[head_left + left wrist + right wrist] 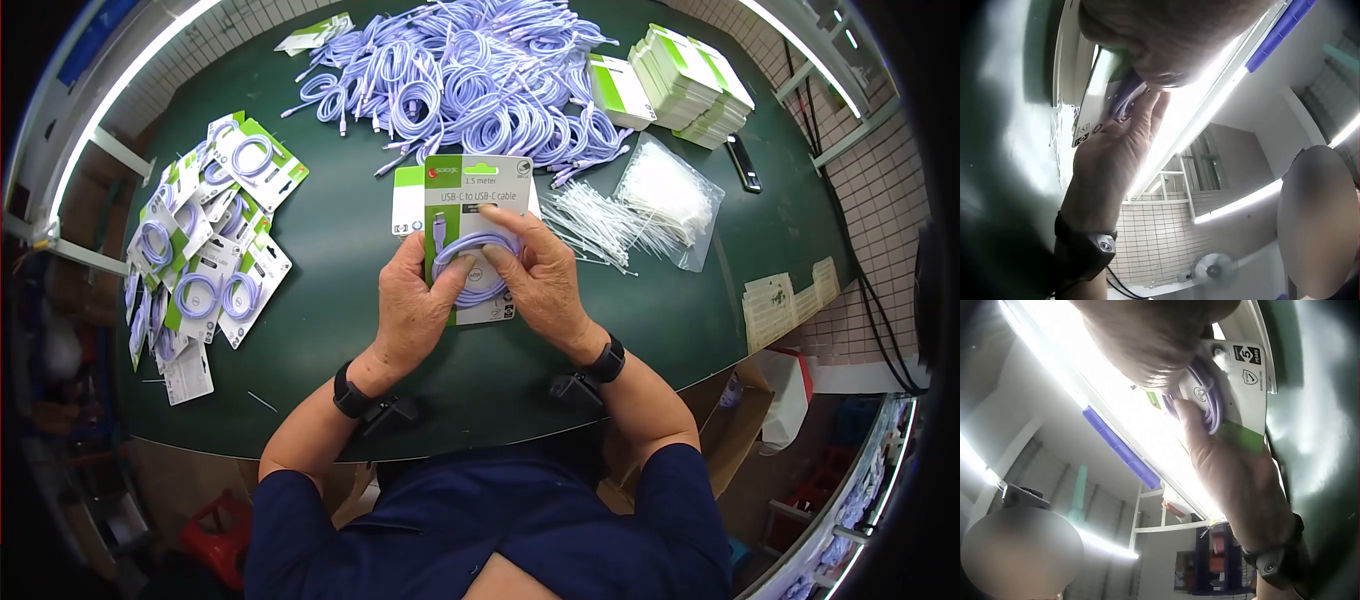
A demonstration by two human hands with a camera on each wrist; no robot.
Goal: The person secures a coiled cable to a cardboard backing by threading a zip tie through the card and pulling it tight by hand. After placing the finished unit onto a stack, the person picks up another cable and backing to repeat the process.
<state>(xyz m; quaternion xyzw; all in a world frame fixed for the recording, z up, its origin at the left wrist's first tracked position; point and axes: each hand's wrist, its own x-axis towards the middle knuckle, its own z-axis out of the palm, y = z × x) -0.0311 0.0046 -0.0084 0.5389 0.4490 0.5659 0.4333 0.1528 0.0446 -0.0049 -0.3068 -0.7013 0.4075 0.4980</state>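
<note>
In the head view a printed green and grey card [480, 177] is held upright between both hands, with a coiled lilac cable [478, 290] against its front. The left hand [412, 305] grips the card's left edge, its thumb on the coil. The right hand [545, 285] holds the right side, thumb on the coil and a finger across the printed front. The right wrist view shows a tie around the coil [1212, 403] at the card [1244, 381]. More cards lie behind the held one, partly hidden.
A heap of lilac cables [470, 80] covers the table's far middle. Carded cables [200, 240] pile at the left. Stacked cards [690, 85], a dark slim object [743, 163], a bag of white ties [670, 195] and loose ties [590, 222] lie at the right.
</note>
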